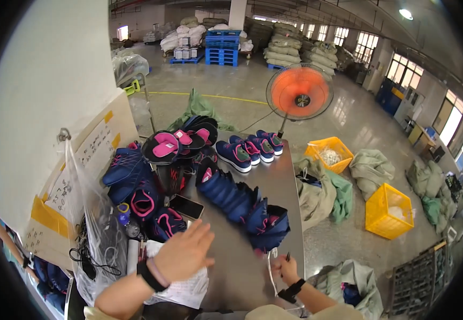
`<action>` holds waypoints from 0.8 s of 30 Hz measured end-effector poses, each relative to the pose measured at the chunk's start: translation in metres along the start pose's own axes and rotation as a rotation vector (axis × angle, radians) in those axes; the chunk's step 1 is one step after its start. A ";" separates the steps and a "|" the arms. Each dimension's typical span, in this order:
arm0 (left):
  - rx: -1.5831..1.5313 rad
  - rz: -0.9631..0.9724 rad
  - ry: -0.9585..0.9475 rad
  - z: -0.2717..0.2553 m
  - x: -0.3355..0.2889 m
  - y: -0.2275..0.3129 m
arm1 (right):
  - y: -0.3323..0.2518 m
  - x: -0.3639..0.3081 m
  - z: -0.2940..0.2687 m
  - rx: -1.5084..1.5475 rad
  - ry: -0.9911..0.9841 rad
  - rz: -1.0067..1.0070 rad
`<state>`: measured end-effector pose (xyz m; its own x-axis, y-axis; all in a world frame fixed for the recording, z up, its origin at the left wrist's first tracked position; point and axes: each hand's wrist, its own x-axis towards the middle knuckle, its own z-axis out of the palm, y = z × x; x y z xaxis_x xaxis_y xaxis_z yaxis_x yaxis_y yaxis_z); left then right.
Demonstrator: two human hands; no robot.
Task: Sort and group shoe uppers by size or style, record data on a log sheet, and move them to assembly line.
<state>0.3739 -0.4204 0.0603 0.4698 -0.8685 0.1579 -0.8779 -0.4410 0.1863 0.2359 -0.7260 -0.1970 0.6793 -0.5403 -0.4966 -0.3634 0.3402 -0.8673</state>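
My left hand (185, 253) is over the table with its fingers stretched out and nothing in it. Beneath it lie white papers (193, 287), and a dark-screened phone (187, 206) rests just beyond its fingertips. Low at the table's right side, my right hand (287, 269) has its fingers closed round a small dark thing, too small to name. Beside that hand runs a white cord (270, 271), down toward my wrist. A row of nested navy shoe uppers (231, 198) leads away from it, the nearest one (267, 224) showing pink inside.
Several navy shoes with white soles (250, 152) stand at the table's far end, by black-and-pink insoles (165, 148). More navy uppers (126, 173) are heaped left, near a clear plastic bag (90, 234). An orange fan (302, 93), yellow crates (389, 212) and sacks (371, 168) stand beyond.
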 end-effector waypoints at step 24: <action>-0.506 -0.388 0.301 0.190 0.185 -0.173 | -0.014 0.016 -0.026 0.374 -0.138 0.237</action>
<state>0.5953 -0.5475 -0.1266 0.8094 -0.5377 0.2363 -0.5255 -0.4833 0.7002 0.2351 -0.7588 -0.1940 0.6930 -0.3154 -0.6483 -0.2809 0.7101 -0.6457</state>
